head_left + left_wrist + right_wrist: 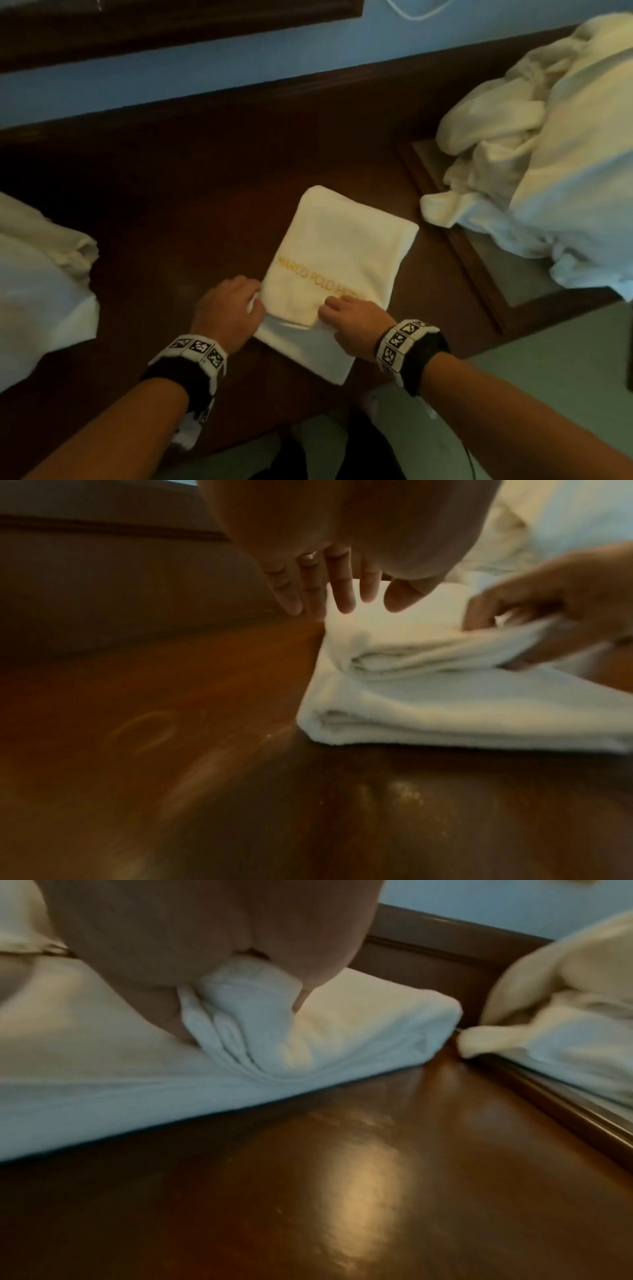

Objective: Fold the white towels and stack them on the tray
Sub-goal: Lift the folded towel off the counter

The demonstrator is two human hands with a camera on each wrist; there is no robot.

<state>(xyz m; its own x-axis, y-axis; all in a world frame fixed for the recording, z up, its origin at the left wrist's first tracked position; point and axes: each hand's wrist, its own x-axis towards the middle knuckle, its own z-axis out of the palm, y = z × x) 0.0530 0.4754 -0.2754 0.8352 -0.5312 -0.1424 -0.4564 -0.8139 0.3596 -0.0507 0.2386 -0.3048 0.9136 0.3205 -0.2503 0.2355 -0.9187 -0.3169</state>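
A loose white towel point(41, 274) lies at the bench's point(171, 192) left edge. The left hand point(227, 308), fingers straight, touches the folded towel's point(339, 246) near-left corner; the right hand point(349, 317) pinches its top flap at the near edge. Soft, light and floppy, it probably wants support under both ends. A heap of unfolded towels point(548, 144) covers the tray point(479, 260) on the right
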